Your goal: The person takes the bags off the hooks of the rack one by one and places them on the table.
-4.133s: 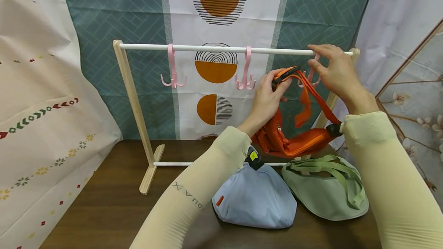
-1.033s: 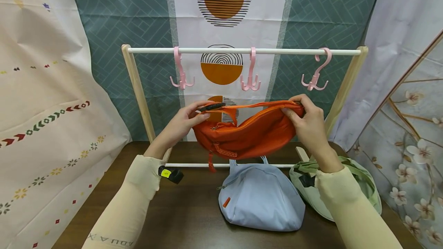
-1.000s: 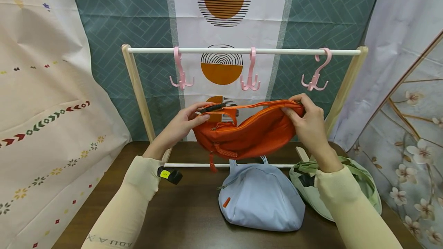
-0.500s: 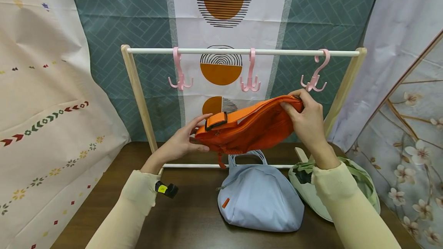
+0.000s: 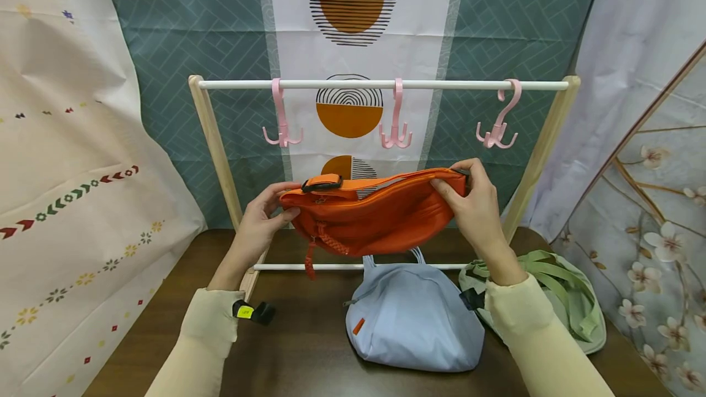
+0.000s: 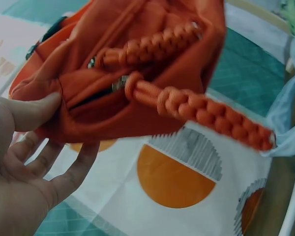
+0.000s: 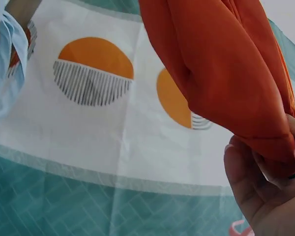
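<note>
Both hands have the orange sling bag up off the counter, below the rack's rail. The left hand pinches its left end by the strap buckle; the right hand grips the right end. It sags in the middle, so it looks soft, light cloth, best held by both ends. Braided zipper pulls dangle loose. No readable writing on it.
</note>
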`<action>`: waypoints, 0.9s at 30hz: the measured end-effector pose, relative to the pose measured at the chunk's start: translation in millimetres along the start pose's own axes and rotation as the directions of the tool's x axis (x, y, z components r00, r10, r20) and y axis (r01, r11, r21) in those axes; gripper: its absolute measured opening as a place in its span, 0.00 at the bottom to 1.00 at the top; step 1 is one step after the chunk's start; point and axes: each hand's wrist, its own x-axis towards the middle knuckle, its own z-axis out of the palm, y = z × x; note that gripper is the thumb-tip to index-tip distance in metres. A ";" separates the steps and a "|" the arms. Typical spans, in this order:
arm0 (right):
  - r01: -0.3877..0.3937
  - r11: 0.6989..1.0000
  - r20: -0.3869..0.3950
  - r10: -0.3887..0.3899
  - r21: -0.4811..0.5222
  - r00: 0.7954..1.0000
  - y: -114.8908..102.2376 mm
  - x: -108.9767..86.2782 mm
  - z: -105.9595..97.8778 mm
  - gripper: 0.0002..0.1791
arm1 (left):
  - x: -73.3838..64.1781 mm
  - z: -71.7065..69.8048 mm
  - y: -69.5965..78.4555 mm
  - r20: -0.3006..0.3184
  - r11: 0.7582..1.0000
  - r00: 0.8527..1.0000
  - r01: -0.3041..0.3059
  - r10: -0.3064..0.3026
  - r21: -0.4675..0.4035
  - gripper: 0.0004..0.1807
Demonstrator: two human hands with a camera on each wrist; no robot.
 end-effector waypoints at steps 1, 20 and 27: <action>-0.010 1.000 0.007 0.010 0.004 1.000 1.0 -2.3 3.4 0.22 | -1.3 -2.5 -0.1 -0.019 1.000 1.000 -0.009 0.009 -0.003 0.26; -0.247 0.936 0.242 0.186 0.252 0.952 0.0 -44.9 68.0 0.21 | -30.6 -25.9 2.6 -0.459 0.970 0.886 -0.057 -0.060 -0.237 0.23; -0.285 0.904 0.310 0.184 0.319 0.933 -5.3 -50.8 82.9 0.18 | -39.2 -40.8 4.2 -0.504 0.961 0.860 -0.065 -0.083 -0.268 0.24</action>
